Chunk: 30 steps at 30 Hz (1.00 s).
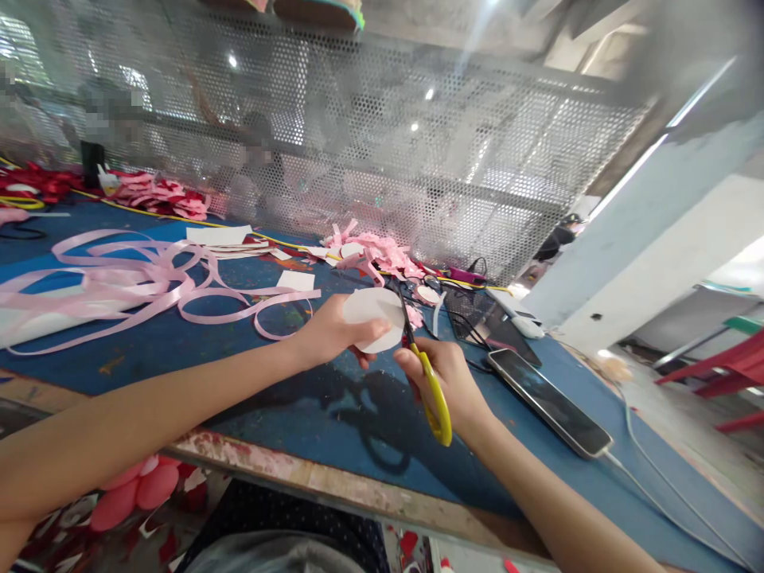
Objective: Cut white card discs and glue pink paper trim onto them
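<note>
I see a shiny gray metal wall (382,151) at 12 o'clock, full of tiny holes. Below is my blue bench (286,426), flat and scuffed, with a rough, worn wood edge at 6 o'clock. Smooth pink ribbon (170,301) loops at 9 o'clock. A flat phone (549,403) with round corners lies at 4 o'clock. Crinkly pink bits (385,253) sit at 12 o'clock, before the wall. In the middle, my right hand (449,380) is closed round yellow-handled scissors (438,398), the dark blades by the rim of a round white paper (368,306). My left hand (334,328) pinches that paper. Bare blue room lies at 6 o'clock.
</note>
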Each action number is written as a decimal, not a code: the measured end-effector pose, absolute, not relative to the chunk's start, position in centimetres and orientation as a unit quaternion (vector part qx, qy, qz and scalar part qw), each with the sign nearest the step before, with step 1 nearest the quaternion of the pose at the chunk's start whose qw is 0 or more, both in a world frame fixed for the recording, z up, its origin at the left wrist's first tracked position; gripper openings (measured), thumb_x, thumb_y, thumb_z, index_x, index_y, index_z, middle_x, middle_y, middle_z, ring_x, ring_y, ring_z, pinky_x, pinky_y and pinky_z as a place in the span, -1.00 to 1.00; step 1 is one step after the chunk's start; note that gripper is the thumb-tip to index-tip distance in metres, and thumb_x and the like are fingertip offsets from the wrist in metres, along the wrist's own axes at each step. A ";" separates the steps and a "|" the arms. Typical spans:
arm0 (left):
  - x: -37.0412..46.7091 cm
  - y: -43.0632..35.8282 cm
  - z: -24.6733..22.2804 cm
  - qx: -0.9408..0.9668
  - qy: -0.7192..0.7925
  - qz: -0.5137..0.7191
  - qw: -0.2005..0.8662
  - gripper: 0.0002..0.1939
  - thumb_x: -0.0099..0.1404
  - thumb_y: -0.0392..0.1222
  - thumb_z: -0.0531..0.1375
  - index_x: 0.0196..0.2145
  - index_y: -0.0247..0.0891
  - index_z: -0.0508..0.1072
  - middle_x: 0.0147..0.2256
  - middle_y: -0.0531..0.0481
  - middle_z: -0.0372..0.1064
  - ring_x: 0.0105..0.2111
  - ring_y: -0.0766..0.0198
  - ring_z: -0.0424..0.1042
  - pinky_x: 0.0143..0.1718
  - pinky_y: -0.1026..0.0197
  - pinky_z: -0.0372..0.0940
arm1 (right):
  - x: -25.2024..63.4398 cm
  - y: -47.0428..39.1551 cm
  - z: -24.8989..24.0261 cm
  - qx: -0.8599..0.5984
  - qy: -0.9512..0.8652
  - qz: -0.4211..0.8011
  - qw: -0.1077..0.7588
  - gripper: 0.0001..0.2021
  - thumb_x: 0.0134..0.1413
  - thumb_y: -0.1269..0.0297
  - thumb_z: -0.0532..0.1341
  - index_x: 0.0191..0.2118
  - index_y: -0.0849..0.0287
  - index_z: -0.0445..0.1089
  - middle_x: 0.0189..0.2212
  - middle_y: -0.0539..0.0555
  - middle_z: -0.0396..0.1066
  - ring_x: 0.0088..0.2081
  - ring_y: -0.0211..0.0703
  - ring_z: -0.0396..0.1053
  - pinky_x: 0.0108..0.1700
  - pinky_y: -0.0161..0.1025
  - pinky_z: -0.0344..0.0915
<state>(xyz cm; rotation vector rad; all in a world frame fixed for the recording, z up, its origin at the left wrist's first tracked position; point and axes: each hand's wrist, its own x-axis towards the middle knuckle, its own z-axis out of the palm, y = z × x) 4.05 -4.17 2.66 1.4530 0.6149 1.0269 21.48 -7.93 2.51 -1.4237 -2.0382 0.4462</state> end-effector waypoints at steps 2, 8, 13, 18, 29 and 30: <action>3.9 -4.1 2.7 0.630 0.264 0.438 0.585 -0.74 0.05 -0.11 0.27 -0.40 -0.38 0.41 -0.57 0.05 0.34 -0.69 0.42 0.28 -0.72 0.37 0.28 | 21.5 -8.0 2.6 -0.542 -0.767 0.162 0.303 -0.42 -0.02 -0.29 -0.02 -0.71 0.14 0.05 -0.81 -0.04 0.07 -0.69 -0.34 0.03 -0.64 -0.34 -0.10; 3.4 -3.6 3.3 0.651 0.272 0.412 0.576 -0.82 0.07 -0.16 0.24 -0.44 -0.37 0.40 -0.61 0.07 0.32 -0.70 0.42 0.29 -0.73 0.38 0.27 | 21.9 -7.9 3.0 -0.543 -0.764 0.166 0.305 -0.41 -0.02 -0.29 -0.01 -0.73 0.14 0.03 -0.82 -0.07 0.01 -0.72 -0.37 -0.01 -0.66 -0.35 -0.14; 2.7 -2.9 3.8 0.670 0.269 0.381 0.578 -0.83 0.04 -0.20 0.25 -0.40 -0.35 0.42 -0.62 0.06 0.34 -0.71 0.41 0.29 -0.70 0.36 0.28 | 22.2 -7.5 3.1 -0.540 -0.773 0.145 0.301 -0.39 -0.06 -0.32 0.00 -0.74 0.14 -0.01 -0.83 -0.08 -0.04 -0.71 -0.38 -0.05 -0.66 -0.36 -0.17; 2.8 -3.1 3.5 0.688 0.268 0.352 0.575 -0.85 0.05 -0.18 0.25 -0.44 -0.33 0.43 -0.64 0.08 0.31 -0.70 0.40 0.28 -0.69 0.36 0.26 | 22.1 -7.4 3.0 -0.537 -0.785 0.146 0.272 -0.42 -0.03 -0.30 -0.04 -0.70 0.14 0.04 -0.79 -0.06 0.01 -0.68 -0.36 -0.01 -0.64 -0.35 -0.13; 2.9 -3.5 3.5 0.718 0.248 0.305 0.574 -0.88 0.09 -0.19 0.22 -0.44 -0.31 0.41 -0.63 0.11 0.30 -0.70 0.42 0.28 -0.71 0.42 0.21 | 22.3 -7.6 3.1 -0.523 -0.791 0.197 0.250 -0.47 -0.08 -0.25 0.02 -0.65 0.16 0.10 -0.76 -0.08 0.06 -0.67 -0.35 0.03 -0.63 -0.35 -0.11; 2.7 -3.4 3.6 0.720 0.249 0.299 0.574 -0.88 0.08 -0.20 0.22 -0.43 -0.32 0.41 -0.63 0.11 0.31 -0.70 0.43 0.27 -0.71 0.42 0.21 | 22.3 -7.6 3.1 -0.524 -0.791 0.193 0.249 -0.47 -0.08 -0.26 0.02 -0.66 0.16 0.10 -0.77 -0.08 0.05 -0.67 -0.35 0.02 -0.64 -0.35 -0.12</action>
